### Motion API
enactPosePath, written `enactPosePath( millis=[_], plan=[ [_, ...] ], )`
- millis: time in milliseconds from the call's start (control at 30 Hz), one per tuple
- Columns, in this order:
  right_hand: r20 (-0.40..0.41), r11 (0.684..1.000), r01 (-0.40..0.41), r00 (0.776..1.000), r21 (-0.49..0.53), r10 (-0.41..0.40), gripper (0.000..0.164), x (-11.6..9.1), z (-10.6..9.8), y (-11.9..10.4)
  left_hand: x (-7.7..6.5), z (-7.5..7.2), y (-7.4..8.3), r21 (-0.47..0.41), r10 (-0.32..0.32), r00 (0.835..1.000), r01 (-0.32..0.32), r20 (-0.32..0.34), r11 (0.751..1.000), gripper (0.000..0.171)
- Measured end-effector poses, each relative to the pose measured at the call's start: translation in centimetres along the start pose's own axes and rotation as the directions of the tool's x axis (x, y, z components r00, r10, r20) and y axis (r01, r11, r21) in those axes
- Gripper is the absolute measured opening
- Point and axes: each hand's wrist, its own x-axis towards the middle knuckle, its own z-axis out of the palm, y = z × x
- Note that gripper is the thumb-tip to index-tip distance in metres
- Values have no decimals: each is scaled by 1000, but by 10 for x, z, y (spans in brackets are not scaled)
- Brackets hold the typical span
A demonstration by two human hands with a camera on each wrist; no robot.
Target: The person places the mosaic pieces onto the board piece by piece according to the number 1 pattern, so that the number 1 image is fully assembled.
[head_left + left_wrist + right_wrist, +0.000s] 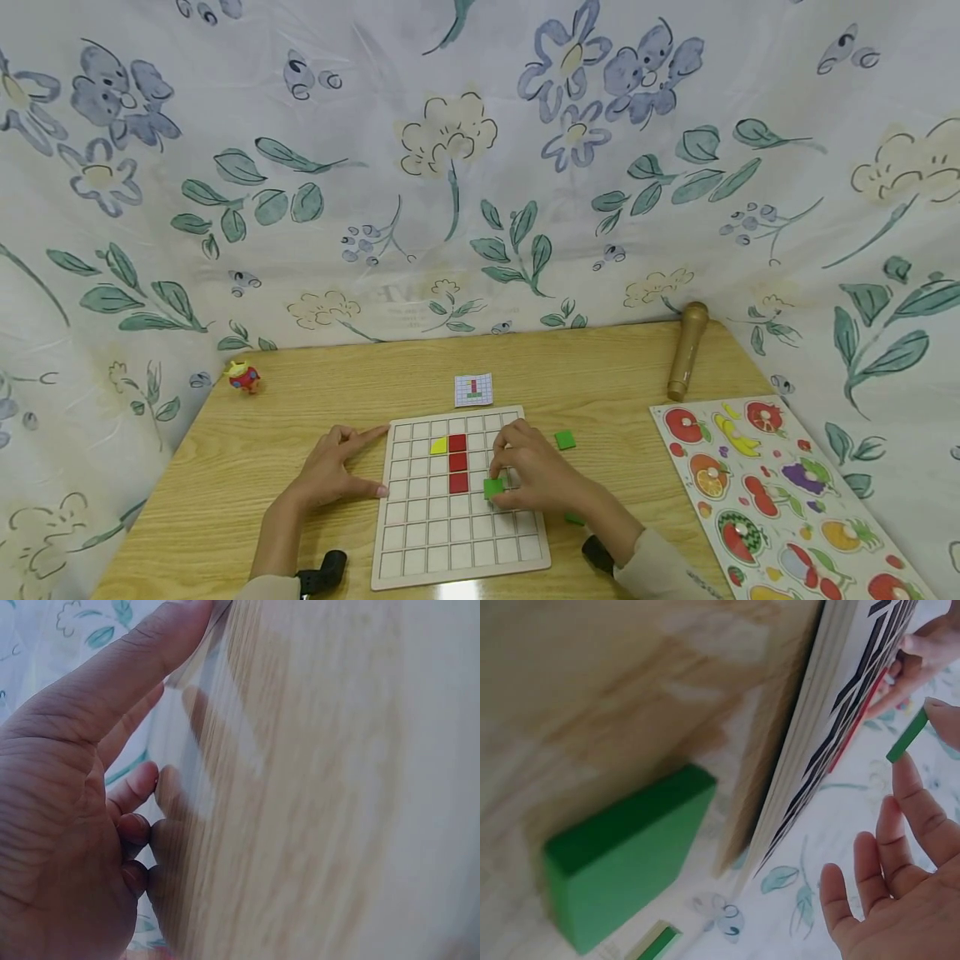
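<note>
My right hand (536, 471) pinches a green square tile (492, 488) between thumb and finger over the right half of a white gridded board (412, 536). The right wrist view shows this tile (907, 736) edge-on, held off the board. In the grid lie several red tiles (458, 462) in a column and a yellow tile (438, 446) beside the top one. My left hand (330, 471) touches the board's left edge with thumb and index finger extended. Right of the board lie a green tile (565, 439) and another green tile (574, 518), partly hidden by my right arm.
A small pattern card (473, 389) lies behind the board. A fruit puzzle board (738, 454) covers the table's right side, with a gold microphone (687, 350) behind it. A small red toy (243, 377) stands at the back left. A floral curtain (420, 208) surrounds the table.
</note>
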Motion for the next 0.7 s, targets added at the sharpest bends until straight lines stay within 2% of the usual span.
enactPosePath(
  millis=[700],
  plan=[
    [57, 1000, 20, 998, -7, -20, 18, 18, 5, -25, 0, 0, 0, 10, 11, 1000, -11, -9, 1000, 92]
  ],
)
